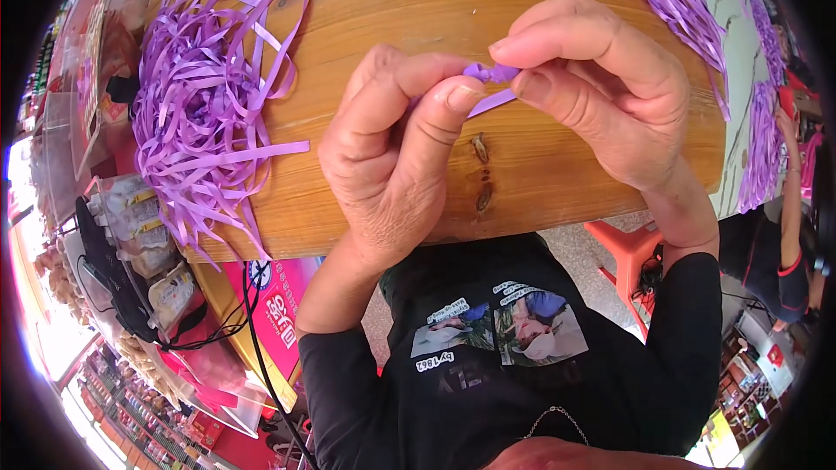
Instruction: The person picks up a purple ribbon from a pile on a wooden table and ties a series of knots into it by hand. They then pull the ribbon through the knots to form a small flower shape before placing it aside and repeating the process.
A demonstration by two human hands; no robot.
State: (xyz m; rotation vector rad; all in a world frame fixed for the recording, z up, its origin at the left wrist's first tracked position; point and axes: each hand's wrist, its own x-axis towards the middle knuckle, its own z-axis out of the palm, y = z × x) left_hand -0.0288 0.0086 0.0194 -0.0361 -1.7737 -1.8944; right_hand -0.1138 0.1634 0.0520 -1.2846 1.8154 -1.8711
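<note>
Both my hands meet above the wooden table, joined by a purple ribbon point(493, 74) with a small knot or twist in it. My left hand point(392, 135) pinches the ribbon between thumb and forefinger on the left of the knot. Thumb and forefinger of my right hand point(601, 78) close on its right end. A short flat stretch of the ribbon shows below the knot; the rest is hidden behind my fingers. To the left of my left hand lies a large loose tangle of purple ribbons point(196, 109), some strands looping toward the table's middle.
The wooden table point(374, 0) ends just in front of my body. A bundle of purple ribbons point(675, 0) lies at its far right, with more bundles point(763, 144) on a white marbled surface beyond. An orange stool point(631, 252) stands below right. Another person's arm point(790, 183) shows at far right.
</note>
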